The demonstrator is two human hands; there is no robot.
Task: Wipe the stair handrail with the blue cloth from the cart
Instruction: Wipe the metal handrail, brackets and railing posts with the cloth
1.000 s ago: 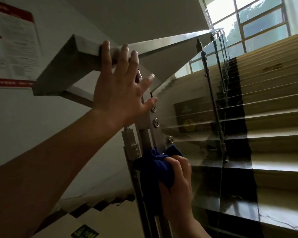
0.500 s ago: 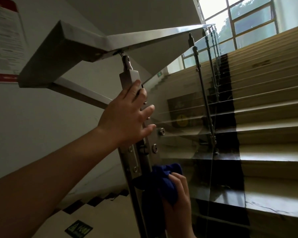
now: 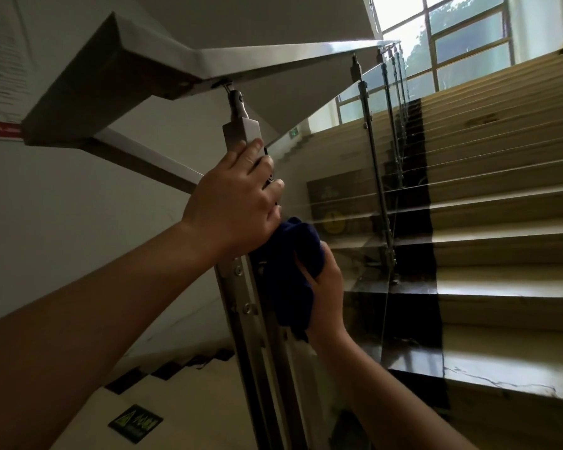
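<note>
The steel handrail bends at a corner above me and climbs to the upper right along the stairs. Its nearest metal post stands under that bend. My left hand is wrapped around the post just below its top. The dark blue cloth is bunched in my right hand and pressed against the post directly beneath my left hand. The cloth hangs down along the post's right side and hides part of it.
A glass panel fills the balustrade to the right of the post, with more posts further up. Stairs rise to a window at the upper right. A wall with a notice is on the left, and lower steps descend below.
My left hand has come down from the handrail's corner onto the post. My right hand has slid the cloth up the post until it meets the left hand.
</note>
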